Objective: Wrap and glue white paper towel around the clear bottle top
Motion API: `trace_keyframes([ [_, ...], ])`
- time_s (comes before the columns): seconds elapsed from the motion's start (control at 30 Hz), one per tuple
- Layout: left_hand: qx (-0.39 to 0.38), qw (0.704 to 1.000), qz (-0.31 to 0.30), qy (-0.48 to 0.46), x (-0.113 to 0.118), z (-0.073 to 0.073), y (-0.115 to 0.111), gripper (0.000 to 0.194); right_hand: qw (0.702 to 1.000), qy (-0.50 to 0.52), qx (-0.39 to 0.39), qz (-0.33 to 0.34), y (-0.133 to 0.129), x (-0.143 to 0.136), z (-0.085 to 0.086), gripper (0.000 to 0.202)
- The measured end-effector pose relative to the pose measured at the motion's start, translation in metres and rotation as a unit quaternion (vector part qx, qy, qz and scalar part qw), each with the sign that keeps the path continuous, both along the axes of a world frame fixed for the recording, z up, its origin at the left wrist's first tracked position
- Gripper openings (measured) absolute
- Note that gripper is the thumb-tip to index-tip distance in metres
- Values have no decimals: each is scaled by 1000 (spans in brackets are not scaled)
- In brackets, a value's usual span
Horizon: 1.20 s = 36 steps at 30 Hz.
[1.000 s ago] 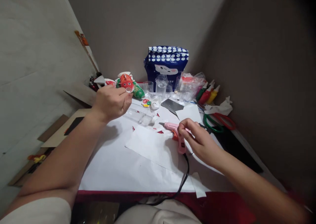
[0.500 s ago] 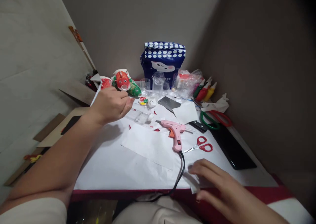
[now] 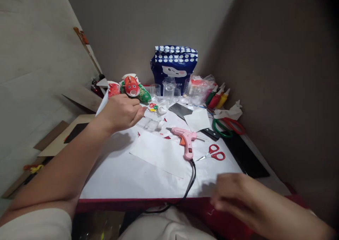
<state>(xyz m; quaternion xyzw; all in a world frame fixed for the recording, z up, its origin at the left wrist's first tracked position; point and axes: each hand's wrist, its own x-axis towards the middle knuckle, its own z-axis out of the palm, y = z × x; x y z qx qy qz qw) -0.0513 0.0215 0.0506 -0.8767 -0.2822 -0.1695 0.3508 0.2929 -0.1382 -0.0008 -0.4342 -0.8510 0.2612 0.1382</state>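
Observation:
My left hand [image 3: 123, 113] is closed in the air over the left side of the table, just in front of a red painted fish figure [image 3: 131, 86]. Its fingers are curled in, and whatever they hold is hidden. Low at the right, my right hand [image 3: 234, 194] hovers by the table's front edge, blurred, its fingers drawn together. What is in it I cannot make out. A pink glue gun [image 3: 187, 141] lies mid-table, its black cord [image 3: 193, 178] running off the front. Red-handled scissors [image 3: 214, 153] rest between the glue gun and my right hand.
White paper [image 3: 159, 155] lies left of the glue gun. Behind stand a dark blue bag [image 3: 173, 69], clear plastic cups [image 3: 168, 88] and paint bottles [image 3: 218, 99]. A dark flat slab [image 3: 245, 155] and large green-and-red-handled scissors [image 3: 222, 128] lie on the right.
My right hand has drawn its spread fingers together and shifted slightly right. A pale strip beside it no longer shows. My left hand has hardly moved.

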Motion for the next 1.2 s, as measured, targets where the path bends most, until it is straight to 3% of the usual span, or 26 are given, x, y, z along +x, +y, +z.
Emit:
trace_keyframes([
  [0.07, -36, 999, 8, 3, 0, 1, -1, 45, 999, -27, 26, 33, 25, -34, -3, 17],
  [0.17, -97, 994, 43, 11, -3, 5, -4, 47, 988, -104, 112, -5, 63, -78, -22, 12],
  [0.3, -175, 979, 104, 22, -7, 9, -7, 49, 980, -131, 151, -20, 95, -110, -42, 19],
  [0.4, -216, 968, 127, 25, -8, 12, -11, 50, 979, -132, 158, -9, 102, -118, -46, 18],
  [0.6, -313, 947, 66, 9, 0, 12, -21, 54, 980, -98, 172, -14, 101, -114, -50, 32],
  [0.77, -364, 927, 82, 26, 7, 10, -27, 58, 981, -50, 188, 0, 104, -112, -59, 39],
  [0.9, -412, 910, 48, 14, 15, 11, -36, 68, 976, 23, 206, 70, 96, -112, -49, 33],
  [0.97, -471, 882, 6, 9, 20, 10, -42, 77, 968, 60, 218, 110, 87, -110, -39, 27],
  [1.03, -531, 847, -14, 22, 24, 8, -48, 62, 959, 97, 230, 137, 76, -108, -28, 26],
  [1.13, -595, 802, -21, 44, 24, 8, -52, 15, 950, 186, 222, 116, 61, -103, -11, 26],
  [1.2, -629, 776, -28, 38, 20, 11, -50, 19, 950, 251, 181, 32, 56, -97, -1, 21],
])
